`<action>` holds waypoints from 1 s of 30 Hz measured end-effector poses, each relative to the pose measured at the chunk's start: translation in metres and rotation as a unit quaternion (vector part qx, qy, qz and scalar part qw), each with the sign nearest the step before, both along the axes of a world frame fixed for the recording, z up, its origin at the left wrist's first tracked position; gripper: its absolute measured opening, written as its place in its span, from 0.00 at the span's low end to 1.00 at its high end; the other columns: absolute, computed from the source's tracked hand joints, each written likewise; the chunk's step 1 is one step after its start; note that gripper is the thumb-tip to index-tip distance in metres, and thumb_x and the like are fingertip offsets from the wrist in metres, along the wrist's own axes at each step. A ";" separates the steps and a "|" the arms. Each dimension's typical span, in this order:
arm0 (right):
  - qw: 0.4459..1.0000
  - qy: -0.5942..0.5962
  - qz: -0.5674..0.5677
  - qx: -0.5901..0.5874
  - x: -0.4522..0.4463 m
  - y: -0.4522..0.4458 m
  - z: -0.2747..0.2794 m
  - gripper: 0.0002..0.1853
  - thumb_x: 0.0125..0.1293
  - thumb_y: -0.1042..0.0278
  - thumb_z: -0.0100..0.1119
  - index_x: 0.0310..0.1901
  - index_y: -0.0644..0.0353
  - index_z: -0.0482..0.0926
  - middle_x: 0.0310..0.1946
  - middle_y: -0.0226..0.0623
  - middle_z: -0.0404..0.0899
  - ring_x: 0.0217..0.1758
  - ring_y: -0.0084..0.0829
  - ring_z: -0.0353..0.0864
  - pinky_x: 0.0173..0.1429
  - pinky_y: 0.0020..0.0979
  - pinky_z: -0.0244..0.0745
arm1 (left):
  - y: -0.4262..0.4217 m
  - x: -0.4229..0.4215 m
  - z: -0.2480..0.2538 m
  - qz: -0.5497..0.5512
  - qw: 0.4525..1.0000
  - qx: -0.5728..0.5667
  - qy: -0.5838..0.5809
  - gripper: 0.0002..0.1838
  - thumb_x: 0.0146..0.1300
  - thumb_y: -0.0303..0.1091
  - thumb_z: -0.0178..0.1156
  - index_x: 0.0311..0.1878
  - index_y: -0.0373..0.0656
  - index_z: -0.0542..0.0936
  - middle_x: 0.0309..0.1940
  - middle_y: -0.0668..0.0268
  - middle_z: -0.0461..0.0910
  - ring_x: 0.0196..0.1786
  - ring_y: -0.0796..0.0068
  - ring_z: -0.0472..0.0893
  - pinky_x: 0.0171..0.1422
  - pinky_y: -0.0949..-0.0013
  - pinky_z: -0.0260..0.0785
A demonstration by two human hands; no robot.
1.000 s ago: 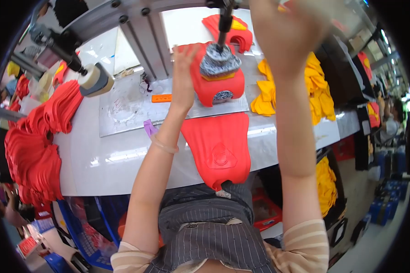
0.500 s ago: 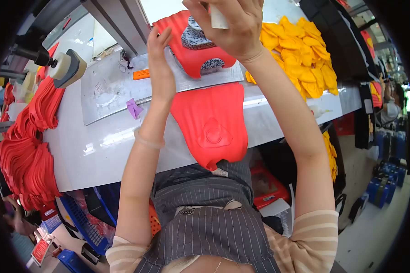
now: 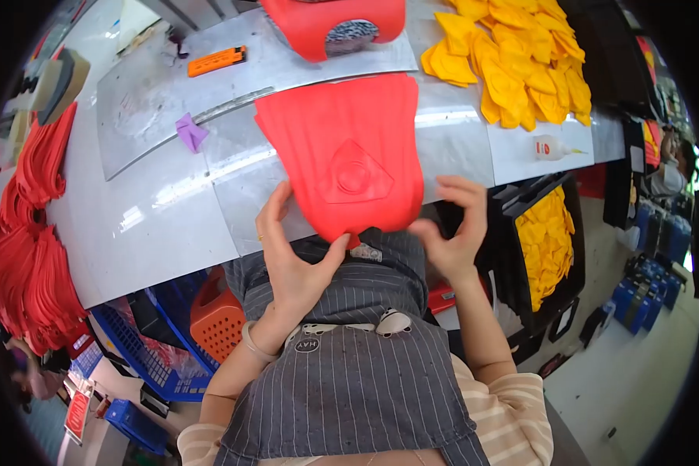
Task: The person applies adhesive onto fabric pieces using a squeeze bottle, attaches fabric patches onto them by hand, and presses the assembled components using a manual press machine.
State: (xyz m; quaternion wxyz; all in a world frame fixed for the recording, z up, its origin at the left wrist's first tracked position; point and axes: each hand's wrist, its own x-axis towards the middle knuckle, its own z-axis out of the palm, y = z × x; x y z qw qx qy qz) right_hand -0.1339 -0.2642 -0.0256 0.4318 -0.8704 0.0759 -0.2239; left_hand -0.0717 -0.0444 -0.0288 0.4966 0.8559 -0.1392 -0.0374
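A stack of flat red rubbery pieces (image 3: 353, 140) lies at the table's front edge, its narrow end hanging over toward my lap. The top piece bears a raised ring inside a rounded triangular patch. At the stack's lower left is my left hand (image 3: 295, 268), fingers spread, the thumb tip at the narrow end; whether it touches cannot be made out. My right hand (image 3: 457, 237) is beside the lower right edge, thumb and fingers apart with nothing between them. Beyond the stack, a red piece (image 3: 334, 27) lies over a speckled grey form (image 3: 352, 37).
Yellow pieces (image 3: 512, 62) are heaped at the back right, near a small bottle (image 3: 550, 147); more fill a black bin (image 3: 512, 210) below. Bundled red pieces (image 3: 31, 272) hang at left. An orange cutter (image 3: 217, 61) and purple scrap (image 3: 190, 133) lie on the table.
Both hands have come down from the form at the back to either side of the red stack's near end. The white item near my right hand is no longer there. The view has tilted downward.
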 end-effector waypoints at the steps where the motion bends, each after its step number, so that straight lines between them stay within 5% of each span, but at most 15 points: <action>1: 1.000 0.026 0.015 -0.006 -0.004 0.008 0.008 0.28 0.41 0.64 0.78 0.45 0.60 0.76 0.52 0.41 0.74 0.55 0.41 0.72 0.57 0.37 0.68 | 0.001 -0.002 0.001 -0.005 1.000 -0.007 0.001 0.47 0.46 0.25 0.71 0.69 0.35 0.56 0.62 0.55 0.65 0.64 0.61 0.68 0.66 0.60 0.61; 4: 0.995 0.041 0.044 -0.080 -0.009 0.021 0.002 0.31 0.39 0.62 0.79 0.48 0.57 0.77 0.54 0.39 0.73 0.56 0.41 0.71 0.56 0.37 0.68 | -0.006 -0.003 0.020 0.026 0.962 -0.243 0.125 0.48 0.47 0.20 0.69 0.70 0.35 0.52 0.57 0.55 0.67 0.58 0.63 0.72 0.62 0.62 0.65; 5: 0.995 0.037 0.044 -0.077 -0.010 0.023 0.000 0.31 0.39 0.62 0.79 0.48 0.55 0.78 0.55 0.39 0.73 0.55 0.41 0.71 0.57 0.37 0.67 | -0.007 0.000 0.031 0.030 0.908 -0.347 0.232 0.49 0.48 0.14 0.65 0.71 0.35 0.48 0.57 0.55 0.68 0.56 0.67 0.74 0.61 0.66 0.67; 6: 0.998 0.025 0.057 -0.027 -0.009 0.022 0.004 0.29 0.42 0.63 0.78 0.48 0.57 0.77 0.55 0.42 0.72 0.55 0.41 0.71 0.57 0.37 0.67 | -0.014 0.004 0.040 0.080 0.863 -0.396 0.303 0.42 0.54 0.19 0.64 0.70 0.34 0.52 0.57 0.54 0.70 0.56 0.67 0.75 0.62 0.66 0.68; 8: 0.998 -0.020 0.019 0.059 -0.014 0.008 0.005 0.26 0.46 0.66 0.75 0.48 0.61 0.75 0.53 0.44 0.73 0.54 0.40 0.71 0.57 0.36 0.66 | -0.007 0.015 0.039 0.045 0.753 -0.470 0.459 0.26 0.64 0.30 0.57 0.64 0.35 0.64 0.51 0.60 0.75 0.50 0.73 0.77 0.47 0.75 0.71; 11: 0.971 -0.081 -0.218 0.048 -0.015 -0.045 -0.024 0.26 0.53 0.67 0.72 0.50 0.63 0.70 0.51 0.42 0.72 0.53 0.37 0.70 0.57 0.34 0.65 | -0.007 0.024 0.022 -0.022 0.736 -0.459 0.497 0.23 0.67 0.40 0.54 0.59 0.35 0.68 0.49 0.62 0.76 0.43 0.76 0.78 0.38 0.76 0.67; 13: 0.921 -0.108 -0.370 0.056 -0.013 -0.092 -0.036 0.27 0.56 0.69 0.70 0.53 0.64 0.66 0.53 0.41 0.70 0.55 0.35 0.69 0.59 0.34 0.64 | -0.010 0.035 0.020 -0.038 0.724 -0.436 0.533 0.23 0.65 0.35 0.56 0.60 0.33 0.67 0.51 0.57 0.76 0.49 0.67 0.79 0.46 0.68 0.73; 16: 0.899 -0.077 -0.430 -0.030 -0.012 -0.151 -0.040 0.31 0.57 0.71 0.69 0.57 0.64 0.62 0.57 0.45 0.69 0.62 0.33 0.65 0.64 0.34 0.61 | -0.021 0.039 0.026 -0.058 0.760 -0.401 0.509 0.23 0.63 0.29 0.59 0.60 0.33 0.67 0.52 0.57 0.76 0.52 0.65 0.79 0.52 0.65 0.75; 20: 0.931 -0.065 -0.347 0.089 -0.008 -0.208 -0.066 0.25 0.57 0.71 0.70 0.52 0.69 0.67 0.48 0.45 0.75 0.55 0.31 0.73 0.61 0.33 0.67 | -0.021 0.030 0.024 -0.086 0.808 -0.363 0.455 0.25 0.60 0.25 0.62 0.60 0.33 0.68 0.53 0.59 0.76 0.53 0.70 0.78 0.56 0.66 0.71; 21: 0.925 -0.073 -0.373 0.022 -0.004 -0.207 -0.066 0.22 0.58 0.72 0.69 0.48 0.71 0.70 0.45 0.44 0.77 0.50 0.28 0.75 0.57 0.29 0.70 | -0.020 0.029 0.023 -0.092 0.814 -0.359 0.446 0.26 0.59 0.24 0.63 0.60 0.33 0.68 0.53 0.60 0.76 0.53 0.72 0.78 0.57 0.67 0.71; 24: 0.942 -0.153 -0.271 0.125 0.017 -0.157 -0.032 0.17 0.66 0.72 0.58 0.54 0.64 0.66 0.48 0.41 0.75 0.55 0.29 0.73 0.58 0.28 0.67 | -0.019 0.033 0.025 -0.111 0.817 -0.361 0.436 0.26 0.58 0.25 0.64 0.60 0.33 0.69 0.53 0.61 0.77 0.54 0.75 0.76 0.58 0.69 0.69; 30: 0.910 -0.090 -0.025 0.403 0.015 -0.066 0.000 0.18 0.71 0.56 0.48 0.55 0.58 0.64 0.37 0.36 0.70 0.40 0.30 0.68 0.47 0.30 0.60 | -0.014 0.031 0.019 -0.092 0.840 -0.319 0.430 0.19 0.57 0.24 0.66 0.51 0.34 0.75 0.40 0.66 0.81 0.39 0.80 0.78 0.44 0.75 0.72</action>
